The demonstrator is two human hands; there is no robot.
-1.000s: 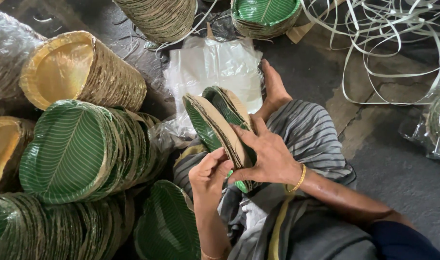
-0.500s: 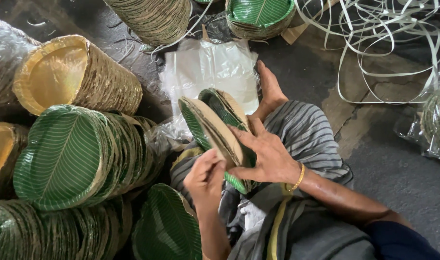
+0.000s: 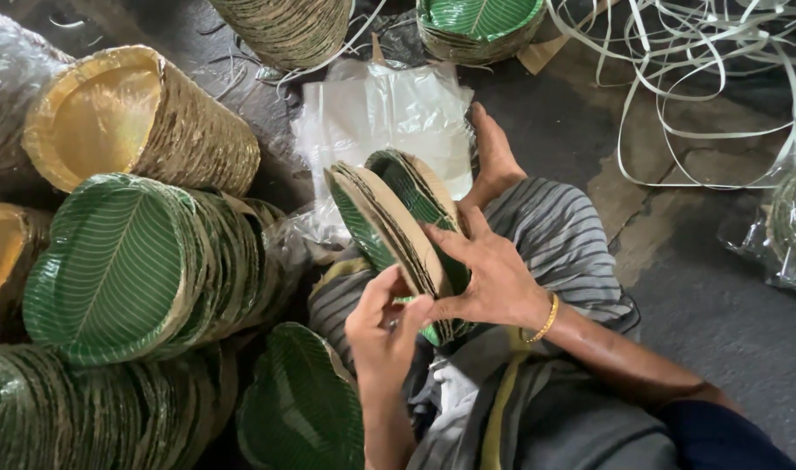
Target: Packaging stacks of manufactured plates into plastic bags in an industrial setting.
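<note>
Floor (image 3: 720,322) is grey concrete; the person sits on it with a striped cloth (image 3: 554,235) over the lap and one bare foot (image 3: 493,157) stretched out ahead of the grip.

Left of the grip: big rolls of stacked plates lying on their sides, one green leaf-print stack (image 3: 128,261), one golden stack (image 3: 128,122) behind it, more green stacks (image 3: 84,418) lower down. Beyond the grip, past the foot: a clear plastic sheet (image 3: 389,113), two more stacks at the top edge, loose white strapping (image 3: 702,78) far right.

Bundle of plates (image 3: 398,226) stands on edge on the lap, tilted, green faces and brown cardboard backs, fanned slightly at the top. Another green plate (image 3: 302,400) lies just under the left forearm.

Right hand (image 3: 493,278), gold bangle at the wrist, lies spread over the near side of the bundle, fingers splayed on the rims, thumb below; it holds the bundle. Left hand (image 3: 385,326) is curled at the bundle's lower edge, fingertips pinching rims; how many plates it has, can't tell.

Handling, judged: paper plates, light, a single plate thin and bendy, the bundle stiff only when pressed together. Printed faces look slick, so plates will likely slide apart if the squeeze slackens. Rims crush easily. Best hold: both flat sides of the bundle, palms across the faces, thumb under the lower rims.
</note>
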